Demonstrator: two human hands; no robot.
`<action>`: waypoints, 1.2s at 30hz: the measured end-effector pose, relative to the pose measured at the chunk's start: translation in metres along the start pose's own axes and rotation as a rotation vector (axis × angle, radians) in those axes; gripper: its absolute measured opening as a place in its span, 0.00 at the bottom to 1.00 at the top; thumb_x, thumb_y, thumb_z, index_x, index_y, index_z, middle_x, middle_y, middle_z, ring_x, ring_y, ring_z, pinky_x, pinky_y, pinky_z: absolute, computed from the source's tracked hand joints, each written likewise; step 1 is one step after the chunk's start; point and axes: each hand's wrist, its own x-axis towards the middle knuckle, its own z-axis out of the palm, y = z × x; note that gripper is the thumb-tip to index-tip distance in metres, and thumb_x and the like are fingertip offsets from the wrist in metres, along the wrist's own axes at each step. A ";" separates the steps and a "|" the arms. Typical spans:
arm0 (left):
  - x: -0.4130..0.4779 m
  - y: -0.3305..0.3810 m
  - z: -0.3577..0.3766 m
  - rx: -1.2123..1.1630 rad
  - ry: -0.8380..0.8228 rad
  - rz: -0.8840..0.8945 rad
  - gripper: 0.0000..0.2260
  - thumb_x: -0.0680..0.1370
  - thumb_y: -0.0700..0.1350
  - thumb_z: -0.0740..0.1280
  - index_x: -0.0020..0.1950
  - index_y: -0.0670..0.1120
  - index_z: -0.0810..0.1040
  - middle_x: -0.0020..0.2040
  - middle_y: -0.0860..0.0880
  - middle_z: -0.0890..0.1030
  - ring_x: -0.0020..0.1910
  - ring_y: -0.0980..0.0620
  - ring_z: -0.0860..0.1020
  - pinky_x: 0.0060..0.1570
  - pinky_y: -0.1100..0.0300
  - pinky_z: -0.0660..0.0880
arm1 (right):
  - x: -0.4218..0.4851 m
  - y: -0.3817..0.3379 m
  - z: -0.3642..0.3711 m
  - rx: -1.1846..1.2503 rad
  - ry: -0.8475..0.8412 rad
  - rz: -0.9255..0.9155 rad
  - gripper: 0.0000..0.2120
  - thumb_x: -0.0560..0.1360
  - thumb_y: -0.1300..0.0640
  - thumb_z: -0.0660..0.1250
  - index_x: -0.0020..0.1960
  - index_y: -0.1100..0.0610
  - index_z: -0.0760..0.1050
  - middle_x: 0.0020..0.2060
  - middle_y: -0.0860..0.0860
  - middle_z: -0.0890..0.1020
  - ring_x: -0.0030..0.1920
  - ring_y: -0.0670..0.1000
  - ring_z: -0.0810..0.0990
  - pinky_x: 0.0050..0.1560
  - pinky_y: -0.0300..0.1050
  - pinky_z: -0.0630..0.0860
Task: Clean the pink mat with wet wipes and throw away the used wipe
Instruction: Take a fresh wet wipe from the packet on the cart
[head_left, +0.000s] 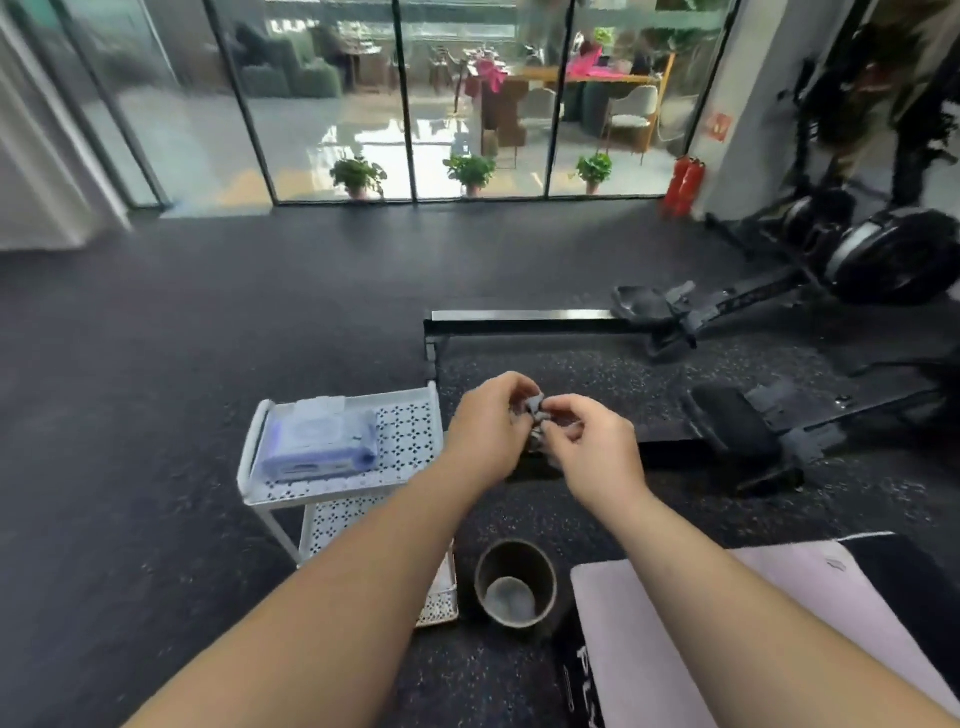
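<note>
Pinching crumpled wipe (536, 410), left hand (488, 428), right hand (592, 447)

There they are, the person's two arms: the left forearm (337, 587) and the right forearm (753, 597) are both bare, uncovered all the way from the bottom edge of the view up to the wrists, broad where they enter and tapering smoothly as they go. Up at the ends, the left hand (485, 431) and the right hand (592, 441) are bare as well, with knuckles and finger joints showing as soft ridges. It is a touch too blurred there to make out nails or finer detail.
</note>
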 end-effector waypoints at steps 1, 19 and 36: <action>0.003 -0.015 -0.010 0.008 0.020 -0.020 0.13 0.79 0.40 0.70 0.59 0.57 0.80 0.53 0.59 0.83 0.50 0.57 0.80 0.52 0.59 0.77 | 0.006 -0.006 0.016 0.002 -0.022 -0.010 0.10 0.77 0.56 0.73 0.56 0.45 0.82 0.38 0.43 0.84 0.39 0.41 0.82 0.43 0.44 0.82; -0.001 -0.204 -0.055 0.056 0.033 -0.443 0.20 0.81 0.42 0.70 0.72 0.54 0.75 0.61 0.57 0.80 0.55 0.57 0.79 0.60 0.56 0.77 | 0.081 -0.021 0.210 -0.465 -0.485 -0.237 0.09 0.77 0.57 0.67 0.51 0.45 0.82 0.45 0.44 0.84 0.45 0.50 0.83 0.46 0.47 0.80; 0.013 -0.237 -0.081 0.245 0.289 -0.579 0.13 0.82 0.43 0.68 0.66 0.49 0.80 0.54 0.53 0.81 0.49 0.52 0.79 0.55 0.52 0.77 | 0.134 -0.040 0.269 -0.930 -0.627 -0.687 0.07 0.76 0.49 0.65 0.47 0.47 0.82 0.45 0.47 0.82 0.50 0.55 0.75 0.48 0.51 0.65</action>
